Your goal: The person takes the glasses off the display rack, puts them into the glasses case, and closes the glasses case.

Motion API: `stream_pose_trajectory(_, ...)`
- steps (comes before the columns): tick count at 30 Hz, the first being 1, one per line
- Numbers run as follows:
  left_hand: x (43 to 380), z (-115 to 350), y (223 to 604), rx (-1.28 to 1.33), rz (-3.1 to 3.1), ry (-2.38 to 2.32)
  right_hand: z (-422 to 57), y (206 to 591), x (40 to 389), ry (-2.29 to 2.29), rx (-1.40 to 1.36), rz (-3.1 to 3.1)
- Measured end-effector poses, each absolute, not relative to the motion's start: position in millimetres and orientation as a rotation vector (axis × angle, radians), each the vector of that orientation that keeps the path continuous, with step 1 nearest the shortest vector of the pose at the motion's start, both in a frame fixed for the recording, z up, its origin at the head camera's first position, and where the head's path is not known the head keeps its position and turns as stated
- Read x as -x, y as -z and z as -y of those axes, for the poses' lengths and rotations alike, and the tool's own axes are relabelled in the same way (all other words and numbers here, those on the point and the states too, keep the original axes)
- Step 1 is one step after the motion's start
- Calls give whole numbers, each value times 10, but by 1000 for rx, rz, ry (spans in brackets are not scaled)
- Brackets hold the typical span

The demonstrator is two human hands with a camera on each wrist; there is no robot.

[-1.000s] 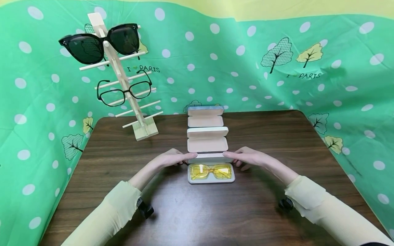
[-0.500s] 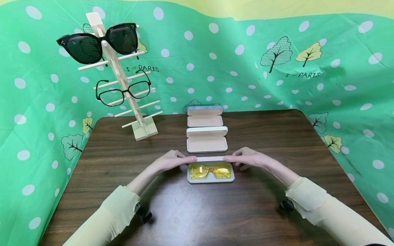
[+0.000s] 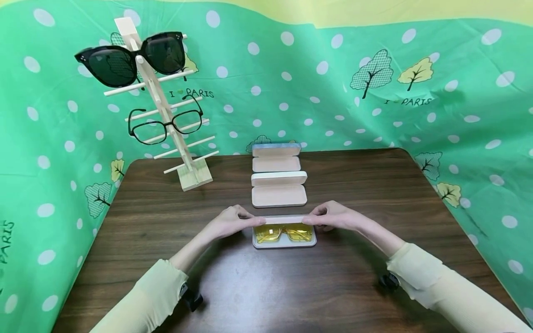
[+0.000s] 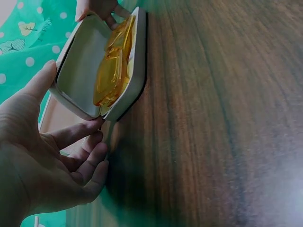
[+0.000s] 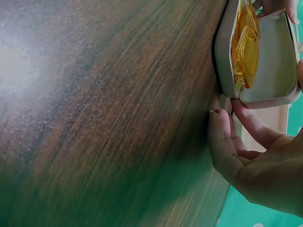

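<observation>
Yellow-tinted glasses (image 3: 268,234) lie folded in a white glasses case (image 3: 284,246), on the table nearest me. Its hinged lid (image 4: 78,71) stands tilted over the glasses, partly lowered. My left hand (image 3: 230,222) pinches the lid's left end, thumb on the upper edge and index finger low by the hinge, as the left wrist view shows. At the opposite end my right hand (image 3: 336,215) grips the lid the same way; in the right wrist view its index finger touches the case's hinge corner and the other fingers are loosely bent.
Behind it, two more glasses cases lie open: a white one (image 3: 279,196) and a blue-lidded one (image 3: 276,163). A wooden stand (image 3: 195,175) at the back left holds black sunglasses (image 3: 112,66) and black-framed glasses (image 3: 151,132). A green dotted cloth (image 3: 308,92) hangs behind the table.
Both hands have drawn the lid of the nearest case forward and down over the yellow glasses. The lid now leans toward me, and a strip of table shows behind it.
</observation>
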State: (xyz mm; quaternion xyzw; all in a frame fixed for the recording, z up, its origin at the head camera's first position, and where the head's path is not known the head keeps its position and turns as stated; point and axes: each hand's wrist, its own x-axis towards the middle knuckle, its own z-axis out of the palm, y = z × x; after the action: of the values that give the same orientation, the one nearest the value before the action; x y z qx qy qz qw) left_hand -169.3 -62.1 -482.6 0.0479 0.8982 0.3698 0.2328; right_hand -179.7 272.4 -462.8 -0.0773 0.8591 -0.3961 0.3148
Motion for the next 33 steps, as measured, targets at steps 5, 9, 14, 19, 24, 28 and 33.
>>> stream_pose_trajectory(5, 1659, 622, 4866, -128, -2485, -1066, -2731, 4648, 1785, 1042, 233, -2288)
stream_pose_trajectory(9, 1644, 631, 4883, -150, -2498, -1104, -2725, 4668, 1778, 1032, 262, -2327)
stream_pose_trajectory(14, 1612, 632, 4896, -176, -2515, -1145, -2723, 4684, 1759, 995, 301, -2397)
stream_pose_trajectory(19, 1581, 631, 4908, -187, -2538, -1170, -2728, 4681, 1737, 957, 316, -2464)
stream_pose_trajectory(24, 1564, 629, 4948, -208, -2572, -1193, -2726, 4703, 1724, 955, 336, -2491)
stream_pose_trajectory(28, 1547, 622, 4963, -272, -2613, -1187, -2732, 4708, 1701, 945, 330, -2532)
stream_pose_trajectory(33, 1520, 624, 4974, -329, -2657, -1156, -2729, 4717, 1668, 933, 349, -2578)
